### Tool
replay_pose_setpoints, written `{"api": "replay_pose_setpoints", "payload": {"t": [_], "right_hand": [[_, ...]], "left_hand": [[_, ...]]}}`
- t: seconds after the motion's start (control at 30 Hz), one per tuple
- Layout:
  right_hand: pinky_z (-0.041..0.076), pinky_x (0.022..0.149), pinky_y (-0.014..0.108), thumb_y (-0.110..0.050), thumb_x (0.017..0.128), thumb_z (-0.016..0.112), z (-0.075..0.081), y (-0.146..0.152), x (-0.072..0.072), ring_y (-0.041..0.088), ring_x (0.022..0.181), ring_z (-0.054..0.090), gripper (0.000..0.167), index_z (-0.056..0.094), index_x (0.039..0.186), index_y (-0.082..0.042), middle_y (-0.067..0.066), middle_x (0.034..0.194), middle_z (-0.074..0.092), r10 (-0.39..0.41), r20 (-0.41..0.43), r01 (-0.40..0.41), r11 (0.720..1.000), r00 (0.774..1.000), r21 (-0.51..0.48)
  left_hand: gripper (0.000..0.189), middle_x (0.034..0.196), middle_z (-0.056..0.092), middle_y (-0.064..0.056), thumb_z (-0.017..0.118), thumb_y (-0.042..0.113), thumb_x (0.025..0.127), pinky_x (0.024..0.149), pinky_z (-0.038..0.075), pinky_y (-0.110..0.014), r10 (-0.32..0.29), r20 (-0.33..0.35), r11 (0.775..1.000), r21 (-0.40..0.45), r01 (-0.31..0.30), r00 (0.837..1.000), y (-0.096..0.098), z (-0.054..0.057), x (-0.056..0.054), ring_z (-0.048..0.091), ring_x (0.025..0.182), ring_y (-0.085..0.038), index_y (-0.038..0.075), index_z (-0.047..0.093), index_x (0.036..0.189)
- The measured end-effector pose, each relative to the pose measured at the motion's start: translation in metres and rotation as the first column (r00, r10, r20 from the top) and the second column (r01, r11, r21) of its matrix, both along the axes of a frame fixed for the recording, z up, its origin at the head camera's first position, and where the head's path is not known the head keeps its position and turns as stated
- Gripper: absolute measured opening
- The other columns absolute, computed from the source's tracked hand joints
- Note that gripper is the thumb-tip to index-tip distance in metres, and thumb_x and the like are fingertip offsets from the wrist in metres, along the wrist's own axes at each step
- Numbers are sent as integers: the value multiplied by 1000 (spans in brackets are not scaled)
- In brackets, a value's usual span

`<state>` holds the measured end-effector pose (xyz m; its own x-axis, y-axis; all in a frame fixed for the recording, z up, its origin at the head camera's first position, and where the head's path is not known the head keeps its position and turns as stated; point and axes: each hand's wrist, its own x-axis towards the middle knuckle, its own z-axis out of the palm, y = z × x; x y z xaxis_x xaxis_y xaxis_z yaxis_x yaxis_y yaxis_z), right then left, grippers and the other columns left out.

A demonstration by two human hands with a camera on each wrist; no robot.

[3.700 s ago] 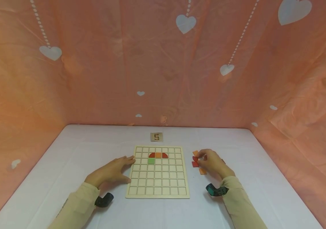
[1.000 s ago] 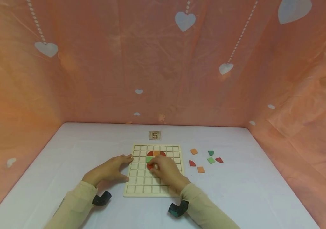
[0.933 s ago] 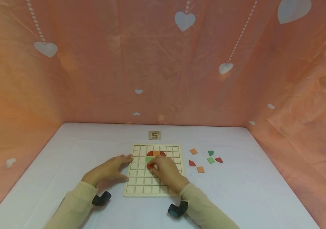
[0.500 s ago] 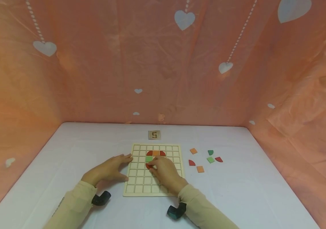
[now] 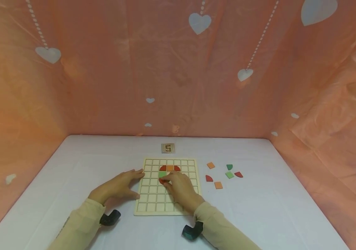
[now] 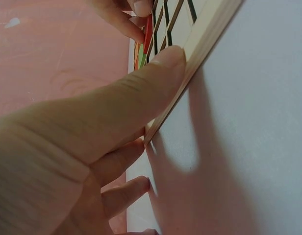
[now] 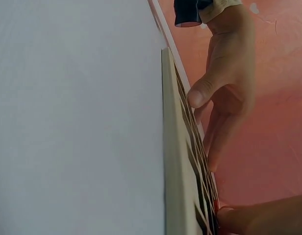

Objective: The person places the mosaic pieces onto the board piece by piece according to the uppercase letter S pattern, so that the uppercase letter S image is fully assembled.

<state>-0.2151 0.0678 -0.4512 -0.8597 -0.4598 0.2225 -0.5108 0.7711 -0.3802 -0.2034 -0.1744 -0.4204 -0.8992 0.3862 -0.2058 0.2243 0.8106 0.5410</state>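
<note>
fingers and thumb of the left hand (image 5: pixel 116 186) are resting spread apart along the left edge of the board (image 5: pixel 151 207), its forearm (image 5: pixel 79 222) slanting in from below. right hand (image 5: pixel 182 189) is arching over the middle, thumb and fingertips pinching a red piece (image 5: pixel 161 181) just below a green square (image 5: pixel 162 174). loose pieces (image 5: pixel 218 185) are lying farther right.

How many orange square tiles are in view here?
3: one orange square tile on the grid board, a second on the white table to its right, a third below the second in the head view. The right hand may hide others.
</note>
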Motion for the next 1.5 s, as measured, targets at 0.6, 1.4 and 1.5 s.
{"api": "replay_pose_setpoints", "payload": {"t": [0.6, 1.4, 1.5], "right_hand": [[57, 88, 34, -21, 96, 68, 4, 4, -1, 17, 103, 70, 23, 78, 116, -17, 0, 111, 75, 9, 56, -8, 1000, 998, -8], [55, 78, 27, -29, 97, 67, 15, 20, -7, 10, 89, 64, 24, 74, 114, -14, -4, 103, 73, 24, 168, -5, 994, 985, -110], [53, 73, 26, -30, 97, 67, 18, 25, -10, 9, 83, 60, 26, 73, 116, -12, -2, 102, 71, 5, 166, 16, 992, 986, -123]], "left_hand": [[81, 162, 38, -16, 87, 20, 76, 122, 26, -65, 2, 3, 1000, 3, -2, 1000, -1, -3, -1, 29, 150, -49, 5, 51, 147], [82, 162, 38, -17, 88, 20, 75, 123, 26, -64, -4, 0, 1000, 16, 4, 1000, 0, 0, 0, 28, 150, -49, 3, 51, 147], [82, 162, 37, -16, 88, 20, 75, 123, 25, -65, 4, 7, 1000, 27, -5, 1000, 0, 0, 0, 27, 151, -49, 3, 51, 147]]}}
